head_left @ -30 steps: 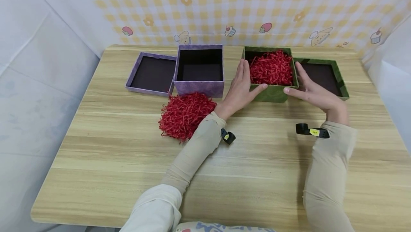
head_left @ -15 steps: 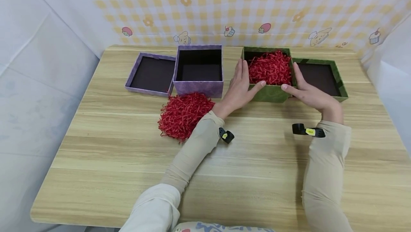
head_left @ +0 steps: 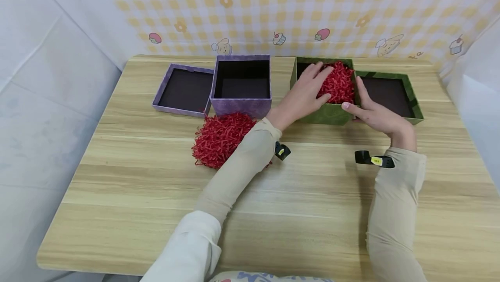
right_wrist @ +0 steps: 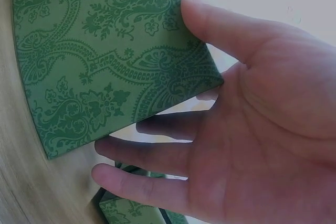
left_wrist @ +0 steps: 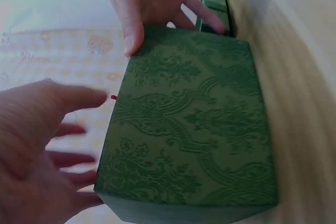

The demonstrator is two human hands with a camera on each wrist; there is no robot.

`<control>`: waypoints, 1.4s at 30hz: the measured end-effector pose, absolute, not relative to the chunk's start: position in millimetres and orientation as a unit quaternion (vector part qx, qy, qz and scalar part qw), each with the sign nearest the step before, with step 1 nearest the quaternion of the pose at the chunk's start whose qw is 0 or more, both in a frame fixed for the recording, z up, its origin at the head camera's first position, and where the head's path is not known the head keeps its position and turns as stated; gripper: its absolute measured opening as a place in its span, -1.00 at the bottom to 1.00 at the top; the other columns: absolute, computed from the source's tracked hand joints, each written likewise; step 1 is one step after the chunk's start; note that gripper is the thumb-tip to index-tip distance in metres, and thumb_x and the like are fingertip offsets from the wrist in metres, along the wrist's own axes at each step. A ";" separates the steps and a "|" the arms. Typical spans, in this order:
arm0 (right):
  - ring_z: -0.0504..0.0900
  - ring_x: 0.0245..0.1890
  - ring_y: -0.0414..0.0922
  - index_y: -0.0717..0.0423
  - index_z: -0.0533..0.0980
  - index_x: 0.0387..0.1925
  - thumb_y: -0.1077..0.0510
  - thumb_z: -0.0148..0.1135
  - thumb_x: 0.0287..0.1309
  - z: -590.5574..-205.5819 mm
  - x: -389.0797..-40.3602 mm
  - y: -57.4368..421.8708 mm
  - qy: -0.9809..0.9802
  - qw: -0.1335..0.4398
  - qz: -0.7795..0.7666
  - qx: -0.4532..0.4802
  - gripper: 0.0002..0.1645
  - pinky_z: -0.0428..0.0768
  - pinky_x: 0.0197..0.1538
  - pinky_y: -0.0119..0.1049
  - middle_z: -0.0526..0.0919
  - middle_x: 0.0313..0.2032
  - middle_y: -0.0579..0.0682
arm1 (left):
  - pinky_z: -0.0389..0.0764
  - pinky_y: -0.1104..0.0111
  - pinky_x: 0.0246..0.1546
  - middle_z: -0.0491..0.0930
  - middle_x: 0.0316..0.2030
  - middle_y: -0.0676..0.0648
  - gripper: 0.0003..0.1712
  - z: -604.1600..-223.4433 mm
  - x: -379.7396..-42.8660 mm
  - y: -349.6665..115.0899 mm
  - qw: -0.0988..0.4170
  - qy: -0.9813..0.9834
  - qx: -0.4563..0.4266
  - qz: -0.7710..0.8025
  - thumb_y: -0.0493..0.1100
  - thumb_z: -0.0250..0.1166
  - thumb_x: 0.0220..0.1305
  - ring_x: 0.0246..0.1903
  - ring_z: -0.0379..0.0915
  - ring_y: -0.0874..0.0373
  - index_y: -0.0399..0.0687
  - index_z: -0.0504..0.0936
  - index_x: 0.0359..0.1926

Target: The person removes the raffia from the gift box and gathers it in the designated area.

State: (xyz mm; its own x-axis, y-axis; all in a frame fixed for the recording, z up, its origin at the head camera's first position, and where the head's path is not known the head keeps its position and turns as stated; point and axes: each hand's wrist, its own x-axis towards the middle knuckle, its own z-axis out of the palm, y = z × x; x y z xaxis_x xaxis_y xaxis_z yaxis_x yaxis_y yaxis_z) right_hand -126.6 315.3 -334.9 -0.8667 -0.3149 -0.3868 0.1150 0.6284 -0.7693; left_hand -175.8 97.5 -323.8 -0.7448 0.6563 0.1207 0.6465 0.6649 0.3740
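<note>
My left hand (head_left: pixel 307 91) reaches over the opening of a green patterned box (head_left: pixel 326 114), its fingers just above the red shredded paper (head_left: pixel 339 83) inside. In the left wrist view this hand (left_wrist: pixel 42 145) is beside the upper edge of the box (left_wrist: pixel 189 114), fingers loosely extended. On the box's right side lies my right hand (head_left: pixel 375 108), thumb on the front rim and straight fingers along the side wall. The right wrist view shows the same hand (right_wrist: pixel 231 103) spread round the corner of the box (right_wrist: pixel 105 61).
A purple box (head_left: pixel 243 107), with no filling showing, stands left of the green one, its lid (head_left: pixel 183 89) beside it. In front lies a heap of red shredded paper (head_left: pixel 220 141), partly hidden by the left forearm. The green lid (head_left: pixel 390 95) lies at the right.
My left hand has left the box's left side and moved right and up over its opening. My right hand has shifted slightly left onto the box's right side.
</note>
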 end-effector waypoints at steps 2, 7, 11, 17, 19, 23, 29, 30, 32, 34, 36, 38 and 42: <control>0.15 0.26 0.27 -0.51 -0.73 0.22 -0.19 -0.16 0.35 -334.1 -126.6 316.1 0.868 0.253 -0.423 -0.055 -0.03 0.06 0.23 0.19 -0.70 0.33 -0.17 | -0.26 0.37 0.31 -0.01 0.40 -0.10 -0.30 -320.7 -180.8 103.6 0.038 0.905 0.384 0.178 0.01 0.10 0.34 0.39 -0.22 0.15 0.02 0.08 0.42; 0.27 0.18 0.31 -0.49 -0.74 0.23 -0.20 -0.16 0.34 -333.0 -126.8 315.8 0.869 0.254 -0.420 -0.055 -0.02 0.03 0.23 0.19 -0.68 0.34 -0.14 | -0.34 0.41 0.30 0.00 0.41 0.01 -0.27 -319.1 -196.9 117.3 0.095 0.893 0.410 0.160 0.05 0.18 0.28 0.37 -0.24 0.27 0.13 0.12 0.41; 0.07 0.30 0.26 -0.48 -0.73 0.24 -0.21 -0.16 0.34 -334.4 -126.7 314.2 0.866 0.254 -0.427 -0.057 -0.02 0.05 0.23 0.19 -0.69 0.34 -0.15 | -0.25 0.39 0.31 0.02 0.40 0.00 -0.21 -326.3 -213.3 128.6 0.144 0.884 0.416 0.157 0.12 0.22 0.22 0.38 -0.24 0.22 0.12 0.14 0.40; -0.26 0.38 0.15 -0.47 -0.71 0.26 -0.21 -0.14 0.33 -336.8 -125.8 314.4 0.870 0.249 -0.422 -0.058 -0.01 -0.10 0.26 0.20 -0.68 0.33 -0.19 | -0.17 0.10 0.31 -0.22 0.44 0.01 -0.16 -342.9 -226.6 143.1 0.208 0.881 0.398 0.148 0.20 0.21 0.19 0.40 -0.39 0.04 0.26 0.07 0.43; -0.19 0.37 0.17 -0.46 -0.71 0.26 -0.21 -0.14 0.33 -337.3 -125.5 314.0 0.872 0.246 -0.418 -0.059 -0.01 -0.12 0.26 0.20 -0.68 0.33 -0.20 | -0.13 -0.03 0.28 -0.28 0.45 0.02 -0.20 -346.9 -227.5 145.8 0.226 0.887 0.379 0.139 0.22 0.17 0.21 0.40 -0.42 -0.02 0.32 0.07 0.42; 0.23 0.21 0.30 -0.46 -0.71 0.26 -0.23 -0.15 0.33 -336.2 -125.2 313.4 0.877 0.244 -0.409 -0.061 -0.01 -0.08 0.26 0.21 -0.68 0.33 -0.19 | -0.13 -0.06 0.27 -0.26 0.45 0.07 -0.25 -351.3 -228.1 148.5 0.240 0.897 0.351 0.123 0.25 0.11 0.24 0.40 -0.42 0.01 0.36 0.10 0.40; 0.41 0.04 0.35 -0.45 -0.73 0.26 -0.24 -0.17 0.33 -333.3 -123.9 314.4 0.879 0.244 -0.406 -0.056 -0.01 -0.02 0.24 0.21 -0.67 0.34 -0.13 | -0.24 0.19 0.33 -0.25 0.44 0.11 -0.22 -351.2 -229.3 151.0 0.243 0.898 0.352 0.102 0.27 0.06 0.25 0.40 -0.42 0.13 0.36 0.00 0.43; 0.41 0.04 0.36 -0.45 -0.73 0.26 -0.24 -0.17 0.33 -333.3 -123.6 314.5 0.878 0.245 -0.407 -0.055 -0.01 -0.01 0.24 0.21 -0.67 0.34 -0.13 | -0.23 0.18 0.33 -0.27 0.44 0.10 -0.21 -350.9 -229.1 151.1 0.250 0.898 0.349 0.095 0.27 0.05 0.26 0.40 -0.42 0.11 0.38 -0.04 0.44; 0.40 0.05 0.37 -0.48 -0.73 0.25 -0.24 -0.17 0.33 -333.6 -123.6 314.7 0.878 0.246 -0.408 -0.056 -0.02 -0.02 0.24 0.21 -0.69 0.33 -0.15 | -0.18 0.12 0.32 -0.35 0.45 0.09 -0.22 -350.1 -228.3 151.0 0.270 0.899 0.335 0.086 0.24 0.02 0.30 0.40 -0.45 0.03 0.43 -0.11 0.44; 0.39 0.06 0.37 -0.50 -0.73 0.24 -0.23 -0.17 0.33 -334.1 -123.7 315.0 0.876 0.246 -0.410 -0.057 -0.02 -0.03 0.25 0.20 -0.71 0.32 -0.18 | -0.14 0.07 0.31 -0.39 0.44 0.09 -0.26 -349.1 -227.4 151.0 0.289 0.898 0.322 0.077 0.17 -0.02 0.35 0.39 -0.47 -0.04 0.48 -0.17 0.44; 0.38 0.06 0.37 -0.52 -0.73 0.23 -0.23 -0.17 0.33 -334.4 -123.8 315.1 0.876 0.247 -0.410 -0.057 -0.03 -0.03 0.25 0.20 -0.71 0.32 -0.20 | -0.12 0.03 0.30 -0.40 0.44 0.09 -0.29 -348.1 -226.1 150.7 0.300 0.899 0.311 0.074 0.12 -0.07 0.39 0.39 -0.47 -0.09 0.50 -0.20 0.43; 0.38 0.07 0.36 -0.54 -0.72 0.22 -0.24 -0.17 0.33 -334.6 -123.8 315.1 0.875 0.247 -0.412 -0.056 -0.03 -0.02 0.25 0.19 -0.71 0.32 -0.20 | -0.12 0.03 0.30 -0.40 0.44 0.10 -0.33 -347.2 -225.2 150.4 0.305 0.900 0.304 0.072 0.09 -0.12 0.42 0.39 -0.47 -0.09 0.53 -0.20 0.43; 0.39 0.07 0.35 -0.56 -0.72 0.22 -0.25 -0.16 0.32 -334.4 -123.9 314.9 0.877 0.246 -0.410 -0.052 -0.03 -0.02 0.25 0.19 -0.70 0.33 -0.18 | -0.14 0.05 0.30 -0.40 0.44 0.12 -0.40 -346.2 -224.3 149.9 0.315 0.901 0.288 0.076 0.09 -0.23 0.47 0.39 -0.49 -0.06 0.56 -0.20 0.42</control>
State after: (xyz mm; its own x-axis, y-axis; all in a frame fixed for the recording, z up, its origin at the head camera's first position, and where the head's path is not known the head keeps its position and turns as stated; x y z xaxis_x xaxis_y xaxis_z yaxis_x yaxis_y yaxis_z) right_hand -123.9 314.9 -334.4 -0.8733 -0.2936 -0.3888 0.1098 0.6589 -0.7442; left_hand -224.3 149.9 -346.2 -0.6365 0.5660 -0.5240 0.4709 0.8232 0.3173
